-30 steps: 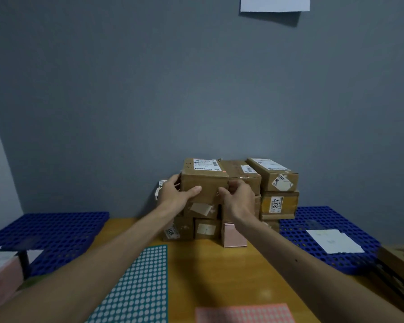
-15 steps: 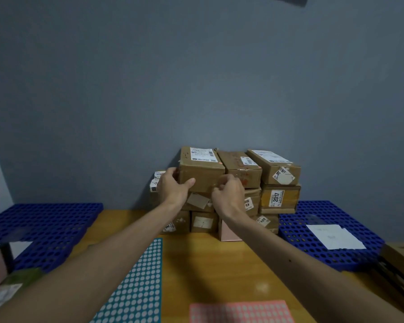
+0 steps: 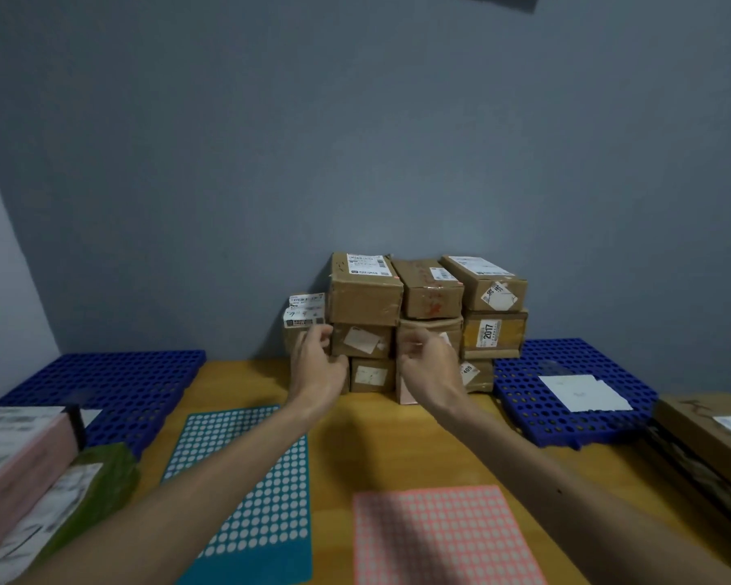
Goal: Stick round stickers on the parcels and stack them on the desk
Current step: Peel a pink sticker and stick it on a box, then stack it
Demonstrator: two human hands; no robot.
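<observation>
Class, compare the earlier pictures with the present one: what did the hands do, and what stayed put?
The left hand and right hand let go of the top-left parcel and drew back downward, holding nothing. The parcel stays on the stack; the teal sticker sheet lies unmoved.

The left forearm (image 3: 212,470) comes in from 7 o'clock and the right forearm (image 3: 537,462) from 5 o'clock, both bare and stretched forward. The left hand (image 3: 318,367) and the right hand (image 3: 429,367) are side by side, a little apart, with fingers loosely curled and holding nothing.
</observation>
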